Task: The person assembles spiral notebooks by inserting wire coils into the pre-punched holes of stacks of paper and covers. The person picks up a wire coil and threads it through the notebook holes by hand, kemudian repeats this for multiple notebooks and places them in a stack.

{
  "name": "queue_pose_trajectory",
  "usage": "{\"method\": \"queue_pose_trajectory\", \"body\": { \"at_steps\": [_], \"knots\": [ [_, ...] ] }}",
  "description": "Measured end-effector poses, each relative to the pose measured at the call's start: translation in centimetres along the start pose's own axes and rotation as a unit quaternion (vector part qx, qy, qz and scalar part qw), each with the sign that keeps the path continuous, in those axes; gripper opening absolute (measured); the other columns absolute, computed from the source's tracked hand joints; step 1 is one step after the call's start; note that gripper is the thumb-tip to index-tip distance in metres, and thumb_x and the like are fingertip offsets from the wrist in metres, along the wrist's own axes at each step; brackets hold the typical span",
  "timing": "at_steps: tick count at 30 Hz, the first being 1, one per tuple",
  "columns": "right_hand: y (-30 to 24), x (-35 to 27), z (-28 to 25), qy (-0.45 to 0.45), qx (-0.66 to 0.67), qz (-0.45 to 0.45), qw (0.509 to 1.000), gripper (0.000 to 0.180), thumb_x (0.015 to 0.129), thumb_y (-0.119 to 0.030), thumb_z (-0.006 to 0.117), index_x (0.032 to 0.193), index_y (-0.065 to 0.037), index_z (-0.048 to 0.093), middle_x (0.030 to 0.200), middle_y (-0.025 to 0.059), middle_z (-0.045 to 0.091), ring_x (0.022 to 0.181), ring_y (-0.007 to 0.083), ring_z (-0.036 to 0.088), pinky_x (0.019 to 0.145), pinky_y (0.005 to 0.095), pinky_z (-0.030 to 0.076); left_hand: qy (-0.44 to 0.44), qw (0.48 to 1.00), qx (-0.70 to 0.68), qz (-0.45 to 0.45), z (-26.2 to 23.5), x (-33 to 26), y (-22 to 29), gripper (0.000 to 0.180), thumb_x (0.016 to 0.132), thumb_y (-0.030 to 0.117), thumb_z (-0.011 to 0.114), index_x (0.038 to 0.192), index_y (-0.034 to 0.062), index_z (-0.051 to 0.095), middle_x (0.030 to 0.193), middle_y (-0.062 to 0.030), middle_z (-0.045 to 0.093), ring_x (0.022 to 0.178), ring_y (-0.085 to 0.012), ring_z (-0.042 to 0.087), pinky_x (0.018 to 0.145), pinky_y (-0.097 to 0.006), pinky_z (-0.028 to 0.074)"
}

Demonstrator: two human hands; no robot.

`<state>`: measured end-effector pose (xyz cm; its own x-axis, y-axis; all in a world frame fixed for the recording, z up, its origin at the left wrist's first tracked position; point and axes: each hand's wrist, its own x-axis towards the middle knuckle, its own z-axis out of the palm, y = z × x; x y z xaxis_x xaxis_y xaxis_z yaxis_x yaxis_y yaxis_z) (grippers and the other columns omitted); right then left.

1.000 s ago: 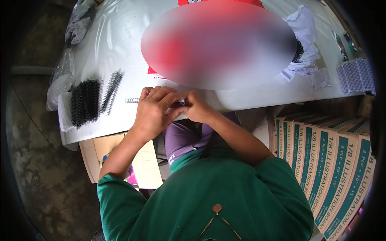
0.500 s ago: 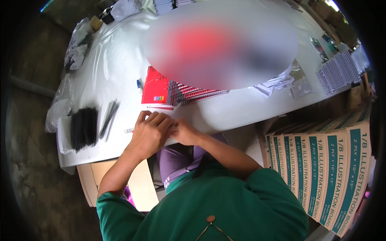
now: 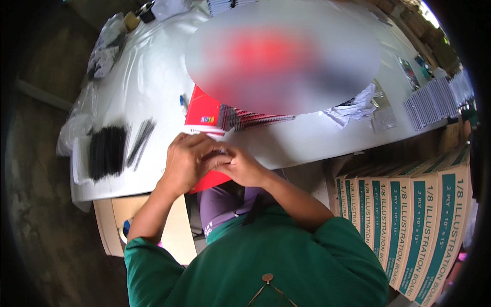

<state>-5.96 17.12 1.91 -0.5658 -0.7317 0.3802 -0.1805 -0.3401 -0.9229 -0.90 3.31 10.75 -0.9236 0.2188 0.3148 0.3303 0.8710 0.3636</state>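
My left hand (image 3: 187, 159) and my right hand (image 3: 242, 165) meet at the table's front edge, fingers bent and closed together. Below them shows a red notebook (image 3: 210, 181), its cover hanging toward my lap. Both hands grip its upper edge, which the fingers mostly hide. Just beyond my knuckles lies a pile of red notebooks (image 3: 201, 113). To its right, red notebooks with black spiral bindings (image 3: 258, 120) are fanned out in a row.
Black binding coils (image 3: 108, 153) lie in a bundle at the left, with several loose ones (image 3: 140, 144) beside it. A blue object (image 3: 182, 100) is near the pile. Crumpled paper (image 3: 353, 108) and stacked spiral notebooks (image 3: 432, 100) are at right. Cardboard boxes (image 3: 409, 230) stand beside me.
A red notebook cover has come into view below my hands, over my lap. My right hand has turned and risen slightly, and my fingers have drawn closer together.
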Motion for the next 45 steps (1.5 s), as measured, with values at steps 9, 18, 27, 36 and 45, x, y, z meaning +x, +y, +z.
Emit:
{"method": "queue_pose_trajectory", "body": {
  "at_steps": [9,18,27,36,45],
  "knots": [
    [-2.5,0.7,-0.2,-0.016,-0.060,0.115,0.991,0.029,0.085,-0.015,0.060,0.112,-0.003,0.055,0.084,0.0188,0.063,0.074,0.0234,0.062,0.071,0.0325,0.046,-0.107,0.989,-0.105,0.020,-1.8,-0.4,-1.2,0.017,0.083,0.009,0.058,0.100,0.0068,0.061,0.096,-0.0078,0.062,0.086,-0.0243,0.059,0.075,-0.034,0.041],
    [-1.5,0.4,0.2,-0.007,-0.109,0.126,0.986,0.024,0.083,-0.016,0.064,0.090,0.005,0.056,0.077,0.0244,0.060,0.070,0.0316,0.063,0.060,0.0354,0.046,-0.069,0.964,-0.210,-0.146,-1.9,-0.8,-0.6,0.010,0.078,0.004,0.066,0.087,0.0009,0.063,0.083,-0.0106,0.059,0.078,-0.0220,0.061,0.069,-0.031,0.047],
    [-6.4,1.6,-1.0,0.092,-0.133,-0.060,0.985,0.037,0.084,-0.006,0.059,0.117,-0.002,0.042,0.100,0.0209,0.060,0.089,0.0274,0.062,0.073,0.0339,0.047,0.179,0.972,0.104,-0.113,-2.0,0.1,3.4,0.058,0.063,0.023,0.080,0.111,0.0038,0.055,0.110,-0.0162,0.052,0.109,-0.0264,0.048,0.096,-0.036,0.031],
    [-10.8,6.8,-7.1,0.470,-0.231,-0.221,0.823,0.051,0.096,-0.028,0.041,0.130,0.008,0.029,0.130,0.0200,0.038,0.119,0.0262,0.038,0.101,0.0342,0.029,0.515,0.785,-0.340,-0.048,-0.8,10.5,6.5,0.037,0.084,0.000,0.056,0.120,0.0000,0.046,0.110,-0.0102,0.056,0.097,-0.0170,0.053,0.085,-0.031,0.041],
    [-8.0,6.9,-11.1,0.474,-0.199,-0.158,0.843,0.047,0.097,-0.032,0.039,0.116,0.009,0.053,0.113,0.0188,0.059,0.105,0.0222,0.055,0.093,0.0311,0.040,0.441,0.891,0.038,-0.099,2.0,13.4,2.8,0.038,0.082,0.033,0.062,0.103,0.0008,0.060,0.103,-0.0160,0.059,0.101,-0.0322,0.053,0.085,-0.040,0.043]
  ]
}}
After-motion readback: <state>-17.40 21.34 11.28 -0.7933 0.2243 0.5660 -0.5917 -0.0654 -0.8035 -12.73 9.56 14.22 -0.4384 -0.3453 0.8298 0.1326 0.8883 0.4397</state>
